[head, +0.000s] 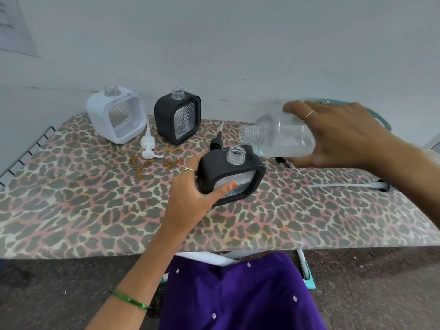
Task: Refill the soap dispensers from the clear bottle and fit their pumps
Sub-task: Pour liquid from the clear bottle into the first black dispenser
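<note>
My left hand [190,189] grips a black soap dispenser [229,173] standing on the leopard-print board [95,210], its neck uncapped. My right hand [338,134] holds the clear bottle [278,136] tipped on its side, its mouth pointing left, just above and right of the dispenser's neck; liquid lies in the bottle's lower side. A white dispenser [116,114] and a second black dispenser [177,117] stand uncapped at the back. A white pump [148,145] lies between them. A black pump [217,141] lies behind the held dispenser, another pump [345,186] lies at the right.
A wall rises right behind the board. A wire rack [26,151] juts from the board's left end. Something teal [378,117] shows behind my right hand. Purple clothing [238,294] fills the lower middle, with dark floor on either side.
</note>
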{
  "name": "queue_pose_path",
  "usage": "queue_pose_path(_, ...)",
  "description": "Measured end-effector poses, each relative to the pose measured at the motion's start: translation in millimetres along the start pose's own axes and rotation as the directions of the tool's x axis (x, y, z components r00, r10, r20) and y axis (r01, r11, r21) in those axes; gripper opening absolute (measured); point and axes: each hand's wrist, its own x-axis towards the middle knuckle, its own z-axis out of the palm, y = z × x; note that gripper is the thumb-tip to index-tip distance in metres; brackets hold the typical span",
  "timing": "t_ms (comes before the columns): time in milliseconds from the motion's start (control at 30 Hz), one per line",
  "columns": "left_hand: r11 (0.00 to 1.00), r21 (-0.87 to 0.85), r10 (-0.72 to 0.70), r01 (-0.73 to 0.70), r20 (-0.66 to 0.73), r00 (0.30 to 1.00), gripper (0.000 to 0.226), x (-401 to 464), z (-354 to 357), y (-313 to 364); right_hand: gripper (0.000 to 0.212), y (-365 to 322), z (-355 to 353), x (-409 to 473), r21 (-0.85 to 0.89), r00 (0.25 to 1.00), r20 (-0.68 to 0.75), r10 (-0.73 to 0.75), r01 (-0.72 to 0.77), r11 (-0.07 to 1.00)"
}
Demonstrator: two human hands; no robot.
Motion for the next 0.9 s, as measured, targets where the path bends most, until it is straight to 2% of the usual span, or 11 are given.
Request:
queue_pose_path(200,1.000,-0.010,-0.008,0.008,0.006,1.000,0.064,-1,0,3,0.085,-14,7,-2,0.260,0.988,-0.100,0.119,-0.090,0.961)
queue_pose_path(333,0.999,-0.041,-0.015,0.015,0.017,1.000,0.057,-1,-1,3,0.078,-20,13,-4,0.521,0.963,-0.120,0.241,-0.146,0.841)
queue_pose_path(400,0.999,-0.049,-0.018,0.019,0.022,1.000,0.057,-1,-1,3,0.068,-21,18,-5,0.608,0.943,-0.145,0.301,-0.155,0.778)
queue_pose_path(533,0.999,-0.043,-0.024,0.025,0.020,1.000,0.056,-2,-1,3,0.064,-20,27,-14,0.759,0.896,-0.152,0.416,-0.164,0.630)
queue_pose_path(600,0.999,-0.036,-0.028,0.029,0.019,0.999,0.056,-1,-1,3,0.063,-18,34,-20,0.827,0.864,-0.125,0.487,-0.181,0.532)
queue_pose_path(733,0.999,-0.028,-0.037,0.038,0.014,0.999,0.055,-1,0,4,0.077,-12,54,-34,0.913,0.780,-0.055,0.623,-0.213,0.347)
queue_pose_path(900,0.999,-0.009,-0.052,0.052,0.005,0.999,0.058,-2,1,2,0.067,-3,78,-56,0.944,0.654,0.018,0.756,-0.261,0.203)
